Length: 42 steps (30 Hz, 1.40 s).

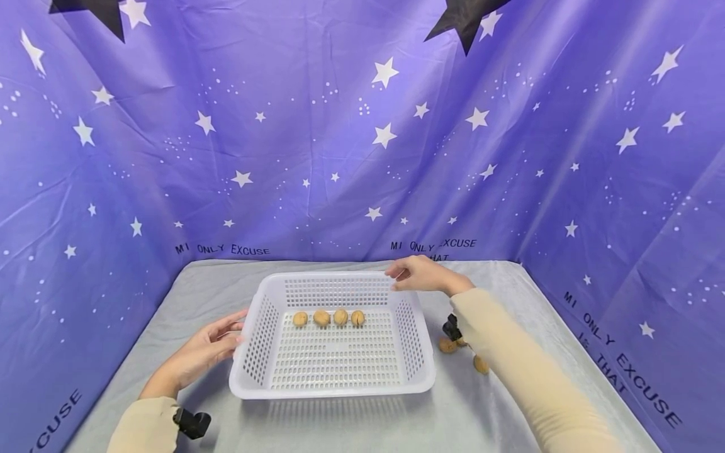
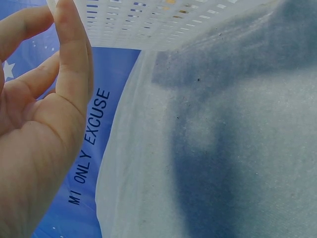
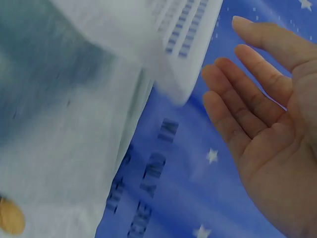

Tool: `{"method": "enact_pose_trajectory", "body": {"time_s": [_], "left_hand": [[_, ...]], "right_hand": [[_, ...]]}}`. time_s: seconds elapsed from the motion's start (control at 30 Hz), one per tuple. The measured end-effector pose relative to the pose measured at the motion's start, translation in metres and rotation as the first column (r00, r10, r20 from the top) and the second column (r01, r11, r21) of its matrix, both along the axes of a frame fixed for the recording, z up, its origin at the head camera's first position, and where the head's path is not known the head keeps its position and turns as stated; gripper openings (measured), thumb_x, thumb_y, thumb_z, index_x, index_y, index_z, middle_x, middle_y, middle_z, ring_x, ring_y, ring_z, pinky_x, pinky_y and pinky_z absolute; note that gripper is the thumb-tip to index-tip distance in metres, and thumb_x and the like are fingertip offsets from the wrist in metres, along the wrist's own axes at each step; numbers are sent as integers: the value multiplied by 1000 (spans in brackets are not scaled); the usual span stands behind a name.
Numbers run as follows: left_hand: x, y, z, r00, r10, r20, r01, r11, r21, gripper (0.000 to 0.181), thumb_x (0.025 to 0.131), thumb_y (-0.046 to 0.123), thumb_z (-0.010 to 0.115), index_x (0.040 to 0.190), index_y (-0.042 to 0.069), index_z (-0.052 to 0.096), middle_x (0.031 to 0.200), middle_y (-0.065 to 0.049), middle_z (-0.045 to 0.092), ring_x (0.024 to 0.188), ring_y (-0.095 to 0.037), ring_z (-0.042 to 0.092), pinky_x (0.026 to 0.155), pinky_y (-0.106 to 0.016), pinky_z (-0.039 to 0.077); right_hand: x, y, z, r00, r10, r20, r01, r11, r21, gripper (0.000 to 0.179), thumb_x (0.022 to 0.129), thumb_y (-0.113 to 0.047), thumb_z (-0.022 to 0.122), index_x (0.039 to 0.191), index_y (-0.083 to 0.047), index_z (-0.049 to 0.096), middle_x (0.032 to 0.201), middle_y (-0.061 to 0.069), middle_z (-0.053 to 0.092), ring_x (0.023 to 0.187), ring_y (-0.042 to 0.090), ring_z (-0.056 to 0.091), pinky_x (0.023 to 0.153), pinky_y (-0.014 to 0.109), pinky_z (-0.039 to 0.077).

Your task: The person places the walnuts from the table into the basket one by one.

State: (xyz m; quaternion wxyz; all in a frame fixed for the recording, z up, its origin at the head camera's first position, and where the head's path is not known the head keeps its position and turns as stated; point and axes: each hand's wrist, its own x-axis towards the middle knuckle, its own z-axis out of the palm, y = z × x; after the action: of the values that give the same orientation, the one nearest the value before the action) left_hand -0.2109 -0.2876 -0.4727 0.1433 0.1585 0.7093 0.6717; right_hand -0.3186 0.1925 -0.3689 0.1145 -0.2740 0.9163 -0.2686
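Note:
A white plastic basket (image 1: 334, 393) with slotted walls holds several walnuts (image 1: 321, 318), set in a row across its floor. At its left rim is my left hand (image 1: 198, 352); in the left wrist view the thumb and fingers (image 2: 72, 49) pinch the edge of the basket (image 2: 119, 37). My right hand (image 1: 421, 275) is by the far right corner, overlapping the rim in the head view. From the right wrist, the fingers of the right hand (image 3: 270, 114) look loosely extended and apart from the blurred basket corner (image 3: 181, 89), holding nothing.
More walnuts (image 1: 447, 345) lie on the grey cloth-covered table (image 1: 317, 428) right of the basket, partly hidden by the right sleeve (image 1: 527, 358). A purple star-printed curtain (image 1: 317, 145) encloses the back and sides. Black wrist cameras (image 1: 191, 423) are strapped to both wrists.

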Motion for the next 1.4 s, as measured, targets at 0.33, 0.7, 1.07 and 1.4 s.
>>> {"method": "enact_pose_trajectory", "body": {"time_s": [0.33,0.7,1.07,1.4], "left_hand": [[-1,-4,-1,1000,-5,-7,5,1000,22,62,102,0,52,154,-9,22,133,-24,49,110,-18,63,90,-36,56],[0,-4,-1,1000,-4,11,3,1000,24,62,102,0,52,155,-9,20,132,-18,52,111,-18,63,91,-35,55],[0,-1,-2,1000,9,22,-9,1000,14,64,102,2,53,155,-8,20,132,-17,52,110,-18,63,92,-35,55],[0,0,-1,1000,10,25,-11,1000,22,64,102,2,54,155,-8,21,133,-19,51,110,-17,62,91,-35,55]], "right_hand": [[5,68,-9,997,-76,-23,76,997,-22,37,91,-18,73,123,-1,67,120,16,68,108,31,66,92,44,55],[15,121,-35,991,-131,-19,130,991,-26,35,91,-17,73,119,3,68,114,17,70,105,34,66,94,48,53],[30,148,-80,964,-255,80,259,965,-38,41,87,-16,73,118,10,65,106,17,70,97,27,64,89,43,52],[35,159,-99,944,-302,129,309,951,-33,41,91,-19,73,120,9,65,103,10,69,95,23,64,82,38,53]]}}
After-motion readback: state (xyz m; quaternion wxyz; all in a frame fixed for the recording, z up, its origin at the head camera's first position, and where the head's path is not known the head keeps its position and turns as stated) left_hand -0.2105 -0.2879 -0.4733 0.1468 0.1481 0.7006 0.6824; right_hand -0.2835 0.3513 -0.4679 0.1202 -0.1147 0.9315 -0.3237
